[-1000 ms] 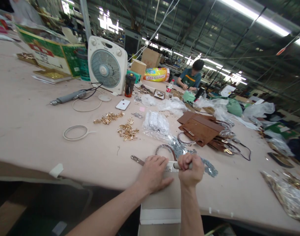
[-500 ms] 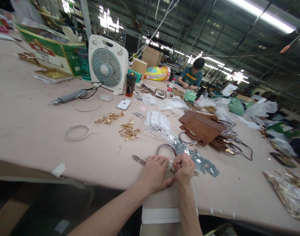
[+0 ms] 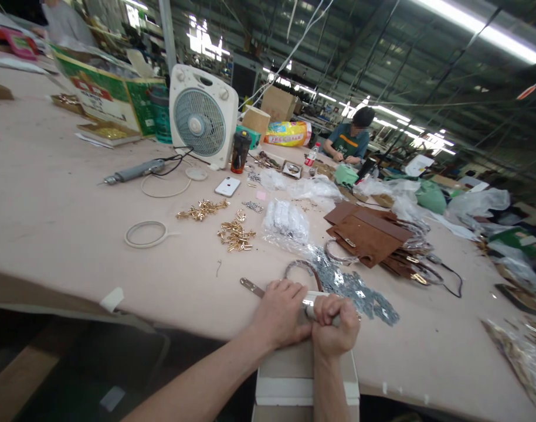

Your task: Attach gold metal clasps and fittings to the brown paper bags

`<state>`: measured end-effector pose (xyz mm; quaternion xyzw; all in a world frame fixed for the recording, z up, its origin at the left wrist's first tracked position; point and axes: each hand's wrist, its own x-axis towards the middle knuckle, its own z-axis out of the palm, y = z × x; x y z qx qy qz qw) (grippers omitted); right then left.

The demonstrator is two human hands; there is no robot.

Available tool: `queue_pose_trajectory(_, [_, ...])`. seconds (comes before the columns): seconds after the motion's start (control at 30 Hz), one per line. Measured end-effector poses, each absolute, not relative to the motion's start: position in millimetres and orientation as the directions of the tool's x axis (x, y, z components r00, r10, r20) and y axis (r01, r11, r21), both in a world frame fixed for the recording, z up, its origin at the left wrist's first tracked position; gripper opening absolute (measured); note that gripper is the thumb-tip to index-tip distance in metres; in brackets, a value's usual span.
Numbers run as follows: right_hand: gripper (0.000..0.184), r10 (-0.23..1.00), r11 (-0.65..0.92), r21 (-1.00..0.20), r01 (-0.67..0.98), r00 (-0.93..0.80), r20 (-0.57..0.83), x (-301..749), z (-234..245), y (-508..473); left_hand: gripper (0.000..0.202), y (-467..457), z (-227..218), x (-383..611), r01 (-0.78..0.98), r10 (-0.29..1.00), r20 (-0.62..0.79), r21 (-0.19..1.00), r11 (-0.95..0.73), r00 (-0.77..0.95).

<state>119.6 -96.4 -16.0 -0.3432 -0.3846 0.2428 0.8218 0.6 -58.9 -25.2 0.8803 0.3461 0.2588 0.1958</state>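
My left hand (image 3: 282, 313) lies over the work at the table's front edge, its fingers side by side and its thumb stretched towards my right hand. Right beside it, my right hand (image 3: 336, 325) is closed in a fist; what it grips is mostly hidden. A pale, shiny rounded piece (image 3: 309, 309) shows between the two hands. Beyond them rises a brown wrapped handle loop (image 3: 315, 272). From under my left fingers a brown strap with a metal plate (image 3: 251, 286) sticks out to the left. Below my wrists is a beige and white box-like support (image 3: 285, 395).
Grey metal plates (image 3: 373, 302) are spread just beyond my right hand. Brown bags (image 3: 369, 234) are stacked at right. Gold fittings (image 3: 236, 235), a clear plastic bag (image 3: 285, 221), a tape roll (image 3: 145, 234), phone (image 3: 227, 186), electric screwdriver (image 3: 134, 172) and fan (image 3: 202, 120) lie farther off. A co-worker (image 3: 349, 140) sits opposite.
My right fist has turned and shifted slightly right, uncovering more of the pale piece between the hands. My left hand stays on the work. The whole view has shifted a little.
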Motion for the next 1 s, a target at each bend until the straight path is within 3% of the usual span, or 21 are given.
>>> queue_pose_trajectory(0.33, [0.038,0.645,0.637,-0.770,0.023,0.530,0.550,117,-24,-90,0.065,-55,-28,0,0.489,0.707,0.298,0.552,-0.676,0.641])
queue_pose_trajectory(0.53, [0.045,0.710,0.478,-0.843,0.247,0.456,0.536,114,-27,-79,0.041,-55,-27,2,0.475,0.712,0.298,0.576,-0.665,0.636])
queue_pose_trajectory(0.63, [0.047,0.726,0.400,-0.862,0.312,0.466,0.506,114,-24,-76,0.040,-55,-29,3,0.470,0.706,0.308,0.571,-0.673,0.637])
queue_pose_trajectory(0.73, [0.046,0.739,0.384,-0.903,0.191,0.523,0.425,118,-17,-75,0.043,-55,-28,2,0.483,0.705,0.298,0.555,-0.677,0.644])
queue_pose_trajectory(0.87, [0.040,0.702,0.477,-0.879,-0.033,0.615,0.358,124,-5,-70,0.056,-57,-27,0,0.504,0.712,0.298,0.539,-0.675,0.635])
queue_pose_trajectory(1.0, [0.040,0.757,0.418,-0.905,-0.081,0.581,0.298,127,-1,-57,0.054,-57,-26,0,0.508,0.710,0.301,0.528,-0.680,0.637])
